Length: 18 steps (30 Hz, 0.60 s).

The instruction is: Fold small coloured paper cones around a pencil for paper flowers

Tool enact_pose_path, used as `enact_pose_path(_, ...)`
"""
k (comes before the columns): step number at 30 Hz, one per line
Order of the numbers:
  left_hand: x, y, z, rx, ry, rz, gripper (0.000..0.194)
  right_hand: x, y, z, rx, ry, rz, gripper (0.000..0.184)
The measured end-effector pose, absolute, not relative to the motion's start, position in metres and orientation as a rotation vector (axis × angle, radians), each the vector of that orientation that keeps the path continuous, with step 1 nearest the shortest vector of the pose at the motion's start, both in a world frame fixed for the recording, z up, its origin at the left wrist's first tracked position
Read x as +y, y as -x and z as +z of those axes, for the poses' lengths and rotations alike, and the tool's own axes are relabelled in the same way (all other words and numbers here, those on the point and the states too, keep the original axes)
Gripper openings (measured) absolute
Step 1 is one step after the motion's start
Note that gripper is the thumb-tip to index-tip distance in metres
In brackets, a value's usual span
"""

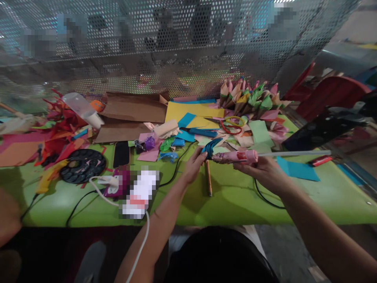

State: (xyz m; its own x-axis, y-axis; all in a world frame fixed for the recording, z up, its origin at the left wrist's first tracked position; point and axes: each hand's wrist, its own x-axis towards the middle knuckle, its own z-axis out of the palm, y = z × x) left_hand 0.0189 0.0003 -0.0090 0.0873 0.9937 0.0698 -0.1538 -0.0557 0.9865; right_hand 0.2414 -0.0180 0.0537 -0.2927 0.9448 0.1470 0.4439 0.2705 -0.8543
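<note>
Pinched in the fingers of my left hand [193, 166] is a folded blue paper piece [209, 148] with layered, curved strips. My right hand [266, 173] grips a pink glue gun [235, 157], its stained nozzle end pointing left, close to the blue paper. A long translucent glue stick [300, 153] juts out of its back to the right. Whether the nozzle touches the paper, I cannot tell. Below the two hands a pencil [209, 179] lies on the green table [235, 208].
Red-handled scissors [232, 127] lie on coloured paper behind my hands. Paper flowers [250, 96] stand at the back right. A dark bottle [321, 127] leans at right. Left are a phone with a cable [140, 194], a yellow glue gun [50, 179] and a black palette [82, 166].
</note>
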Motion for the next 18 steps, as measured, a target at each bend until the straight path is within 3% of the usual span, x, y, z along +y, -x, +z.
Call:
enact_pose_path(13,0.001,-0.020,-0.006,0.977,-1.165,1.277,0.024,-0.016,-0.248,0.048,-1.866,1.293,0.925,0.039)
enact_pose_path(18,0.002,-0.019,-0.005,1.044,-1.091,1.250,0.029,-0.014,-0.256,0.041,-1.747,1.383,0.968,0.051)
